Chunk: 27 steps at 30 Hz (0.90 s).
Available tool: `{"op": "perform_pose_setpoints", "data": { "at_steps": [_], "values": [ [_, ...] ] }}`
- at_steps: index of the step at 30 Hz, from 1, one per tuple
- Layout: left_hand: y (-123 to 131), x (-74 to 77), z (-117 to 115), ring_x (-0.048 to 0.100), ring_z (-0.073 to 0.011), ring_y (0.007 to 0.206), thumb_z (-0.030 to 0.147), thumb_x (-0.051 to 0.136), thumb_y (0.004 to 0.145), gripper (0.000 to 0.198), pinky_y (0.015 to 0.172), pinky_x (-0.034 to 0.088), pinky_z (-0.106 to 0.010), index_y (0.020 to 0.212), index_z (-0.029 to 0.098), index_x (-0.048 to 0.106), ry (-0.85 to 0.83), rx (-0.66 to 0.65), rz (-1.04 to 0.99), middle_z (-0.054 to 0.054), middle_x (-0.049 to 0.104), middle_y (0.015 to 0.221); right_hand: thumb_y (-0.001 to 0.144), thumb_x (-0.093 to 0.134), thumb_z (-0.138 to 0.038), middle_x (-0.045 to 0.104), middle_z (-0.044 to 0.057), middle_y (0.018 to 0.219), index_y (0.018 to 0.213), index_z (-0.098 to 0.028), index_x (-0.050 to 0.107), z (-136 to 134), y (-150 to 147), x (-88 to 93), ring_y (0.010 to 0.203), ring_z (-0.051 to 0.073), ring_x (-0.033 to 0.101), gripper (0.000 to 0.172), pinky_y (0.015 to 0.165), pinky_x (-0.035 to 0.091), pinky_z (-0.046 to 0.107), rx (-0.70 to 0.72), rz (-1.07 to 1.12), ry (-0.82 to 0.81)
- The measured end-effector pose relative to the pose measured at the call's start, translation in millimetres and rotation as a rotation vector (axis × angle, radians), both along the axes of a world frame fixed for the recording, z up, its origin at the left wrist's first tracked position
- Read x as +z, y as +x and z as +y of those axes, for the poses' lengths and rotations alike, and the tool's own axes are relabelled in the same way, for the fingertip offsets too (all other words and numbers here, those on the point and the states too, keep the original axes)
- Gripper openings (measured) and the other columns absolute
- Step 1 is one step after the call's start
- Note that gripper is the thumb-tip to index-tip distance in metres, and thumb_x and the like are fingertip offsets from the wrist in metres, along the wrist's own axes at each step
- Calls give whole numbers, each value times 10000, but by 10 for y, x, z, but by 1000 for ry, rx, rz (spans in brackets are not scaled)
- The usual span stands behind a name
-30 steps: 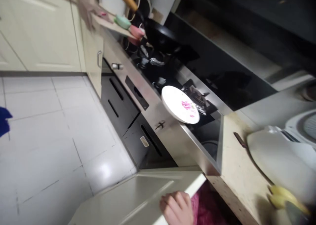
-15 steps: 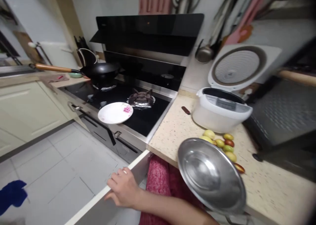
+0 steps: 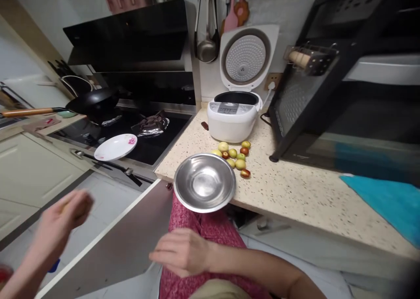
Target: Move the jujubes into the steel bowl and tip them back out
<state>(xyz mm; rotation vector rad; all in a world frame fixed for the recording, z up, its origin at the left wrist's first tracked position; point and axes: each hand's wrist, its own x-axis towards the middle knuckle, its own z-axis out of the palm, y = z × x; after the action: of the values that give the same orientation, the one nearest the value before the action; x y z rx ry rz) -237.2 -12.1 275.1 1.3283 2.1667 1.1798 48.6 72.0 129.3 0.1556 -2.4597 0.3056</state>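
The left hand (image 3: 70, 209) is blurred on the left, its fingers curled; whether it grips anything cannot be told. The right hand (image 3: 183, 252) is above the person's red trousers (image 3: 218, 224), fingers bent and pointing left; its grip is unclear too. Between the hands, the cabinet door (image 3: 108, 242) stands open. The steel bowl (image 3: 205, 183) sits over the bench's (image 3: 295, 189) near edge, with small fruits (image 3: 240, 164) beyond its right side and an open rice cooker (image 3: 231, 126) farther back.
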Motion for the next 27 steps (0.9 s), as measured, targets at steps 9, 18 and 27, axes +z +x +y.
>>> {"op": "perform_pose_setpoints", "data": {
  "at_steps": [9,18,27],
  "values": [
    [2096,53,941,641,-204,996,557,382,1077,432,842,567,-310,1290,213,531,237,-704,-114,-96,640,1135,1082,515,-298,693,151,1083,1372,-69,541,593,816,1079,1008,239,686,370,833,626,374,-558,364,155],
    [2260,-102,1285,679,-212,900,550,357,1084,598,854,576,-387,1566,203,291,363,-733,88,-158,648,1278,1061,538,-296,630,118,1138,1349,-196,556,1255,1351,1230,1040,275,668,306,887,608,462,-622,222,-100],
    [1867,-389,931,628,-280,1313,540,629,972,524,1112,492,-460,1395,233,599,209,-903,663,-106,696,1370,913,634,-265,608,62,958,1074,-159,643,2249,2176,872,735,184,560,192,720,476,324,-761,-28,-370]
  ]
}}
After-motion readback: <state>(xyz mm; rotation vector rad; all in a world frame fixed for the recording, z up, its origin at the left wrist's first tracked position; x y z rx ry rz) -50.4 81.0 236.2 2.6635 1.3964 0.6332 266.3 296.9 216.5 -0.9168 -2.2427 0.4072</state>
